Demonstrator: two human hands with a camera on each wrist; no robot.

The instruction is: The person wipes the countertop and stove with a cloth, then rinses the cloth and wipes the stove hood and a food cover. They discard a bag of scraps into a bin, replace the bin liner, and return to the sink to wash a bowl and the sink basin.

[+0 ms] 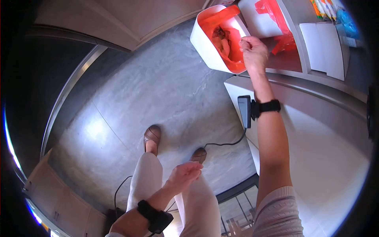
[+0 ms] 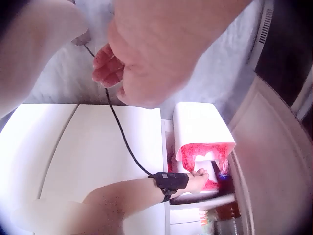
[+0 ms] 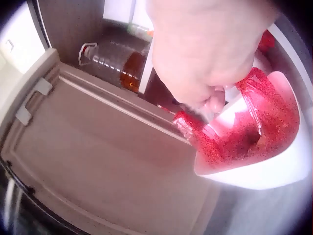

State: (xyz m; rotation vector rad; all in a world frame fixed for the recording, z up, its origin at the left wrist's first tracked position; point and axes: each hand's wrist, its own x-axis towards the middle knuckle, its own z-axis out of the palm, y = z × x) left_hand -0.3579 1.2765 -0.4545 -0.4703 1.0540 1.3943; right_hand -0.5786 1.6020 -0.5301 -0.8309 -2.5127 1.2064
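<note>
My right hand (image 1: 256,55) is at the side rim of a white bin (image 1: 201,49) lined with a red bag (image 1: 227,17), fingers curled with the tips over the opening. The right wrist view shows those fingers beside the liner (image 3: 220,142); no object is visible between them. Brownish and pale scraps (image 1: 223,41) lie inside the bin. My left hand (image 1: 183,177) hangs above my legs, away from the bin, its fingers loosely curled and holding nothing, as also seen in the left wrist view (image 2: 151,54).
Behind the bin is a second white container (image 1: 258,19) with red plastic (image 1: 276,23), inside an open drawer or cabinet. A large clear bottle (image 3: 115,61) lies nearby. White cabinet fronts (image 1: 316,150) stand at the right. A black cable (image 1: 227,144) hangs from the right wrist camera over the grey floor (image 1: 118,94).
</note>
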